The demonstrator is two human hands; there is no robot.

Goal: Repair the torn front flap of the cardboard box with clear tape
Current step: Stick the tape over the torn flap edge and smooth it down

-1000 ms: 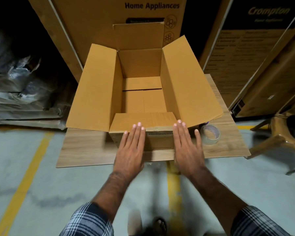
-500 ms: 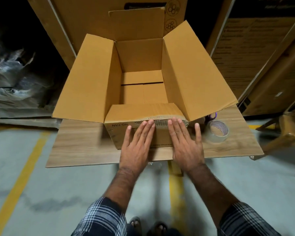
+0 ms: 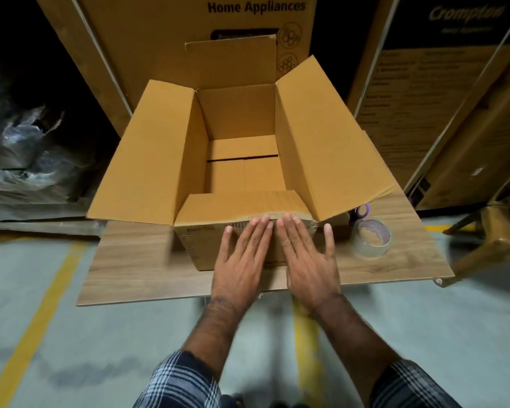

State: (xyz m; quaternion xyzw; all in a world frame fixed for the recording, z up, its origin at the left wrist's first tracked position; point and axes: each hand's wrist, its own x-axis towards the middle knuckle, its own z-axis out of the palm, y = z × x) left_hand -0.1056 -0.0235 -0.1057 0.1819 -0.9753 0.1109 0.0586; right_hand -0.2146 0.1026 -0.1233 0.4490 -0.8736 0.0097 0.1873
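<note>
Fingers of left hand and right hand lie flat, holding nothing, pressing the torn front flap of the open brown cardboard box on the wood-grain bench. Step: smoothing the tear. Next: fetch the clear tape roll, right of the box.

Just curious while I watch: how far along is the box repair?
Tape appears laid along the front flap fold. Both hands, left hand and right hand, press flat there. The tape roll and scissors sit aside; whether more strips are needed is unclear.
</note>
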